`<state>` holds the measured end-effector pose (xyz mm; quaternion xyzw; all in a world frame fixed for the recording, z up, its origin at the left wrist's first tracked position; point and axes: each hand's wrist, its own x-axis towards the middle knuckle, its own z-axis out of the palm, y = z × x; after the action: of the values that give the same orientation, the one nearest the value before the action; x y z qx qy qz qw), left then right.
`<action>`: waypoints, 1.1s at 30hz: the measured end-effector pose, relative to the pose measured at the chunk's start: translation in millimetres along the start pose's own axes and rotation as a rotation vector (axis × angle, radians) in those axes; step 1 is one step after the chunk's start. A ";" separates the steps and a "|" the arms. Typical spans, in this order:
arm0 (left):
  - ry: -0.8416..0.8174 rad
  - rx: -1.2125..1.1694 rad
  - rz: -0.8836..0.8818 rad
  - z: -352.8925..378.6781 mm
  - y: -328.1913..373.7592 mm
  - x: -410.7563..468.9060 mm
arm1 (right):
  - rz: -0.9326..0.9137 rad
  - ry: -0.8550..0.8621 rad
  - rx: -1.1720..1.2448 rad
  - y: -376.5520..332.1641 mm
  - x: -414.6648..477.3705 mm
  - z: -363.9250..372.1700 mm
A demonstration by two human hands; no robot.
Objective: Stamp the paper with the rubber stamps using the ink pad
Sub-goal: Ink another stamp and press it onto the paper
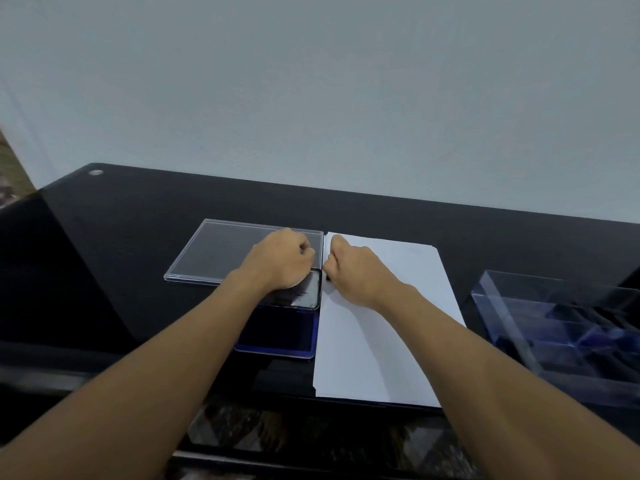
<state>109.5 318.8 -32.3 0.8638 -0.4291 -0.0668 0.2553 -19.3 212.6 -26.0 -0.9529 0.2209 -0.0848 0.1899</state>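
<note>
The paper (388,327) is laid flat on the black table (138,254) before a grey wall (311,81). The open ink pad (280,332) is set beside its left edge. A clear box (561,327) holding blurred dark items is placed to the right. The paper's long axis is pointed away from the person. The left hand (280,261) and right hand (356,268) are curled; what they grip cannot be told.

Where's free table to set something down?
Bare table left of lid and ink pad, plus the back strip by the wall. Near half of paper is bare. Crowded: left hand, right hand at its far left edge; gap to box narrow.
</note>
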 end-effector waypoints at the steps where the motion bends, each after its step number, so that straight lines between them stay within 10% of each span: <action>1: 0.004 -0.004 -0.001 -1.8 1.2 -1.4 | 0.019 -0.025 0.003 -1.3 1.8 -2.9; 19: 0.045 0.017 -0.006 -36.0 17.1 -36.4 | 0.102 -0.083 0.081 -7.3 -7.7 -19.2; 33: 0.042 -0.015 -0.030 -46.9 47.1 -63.7 | 0.332 0.107 0.621 29.5 -56.4 -58.9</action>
<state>52.3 362.6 25.0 0.8694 -0.4102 -0.0558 0.2697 -95.4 194.5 11.6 -0.7951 0.3459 -0.1655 0.4699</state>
